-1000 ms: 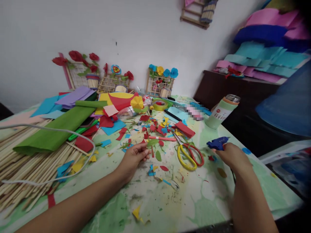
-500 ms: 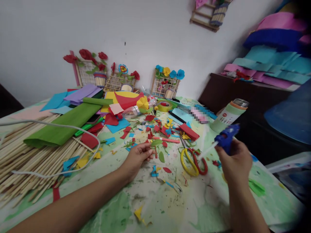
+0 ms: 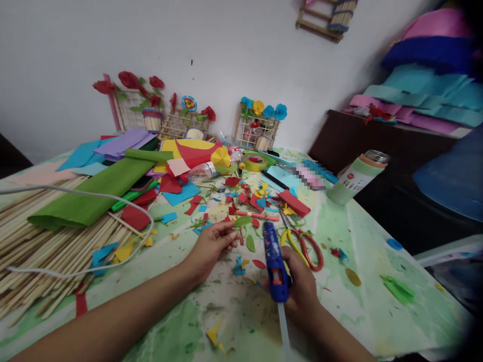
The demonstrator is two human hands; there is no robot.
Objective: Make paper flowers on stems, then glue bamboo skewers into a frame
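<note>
Glue gun (image 3: 275,261) has swung inward, clamped in my right hand (image 3: 304,284), scissors (image 3: 303,246) part-hidden; left hand's (image 3: 212,246) fingers together at leaf (image 3: 243,221), grip I cannot confirm.

Thin pale wooden sticks (image 3: 56,261) lie heaped at lower left, partly under a folded green paper sheet (image 3: 86,198). Near the centre, a blue plastic glue gun (image 3: 273,261) is in the right hand (image 3: 301,281), just left of red-and-yellow-handled metal scissors (image 3: 301,240). Behind these lie small coloured paper scraps (image 3: 260,202). At right, a pale green cylindrical bottle (image 3: 349,178) stands before a dark brown cabinet (image 3: 358,133); at upper left, red paper flowers (image 3: 128,79) stand before the white wall (image 3: 226,35).
</note>
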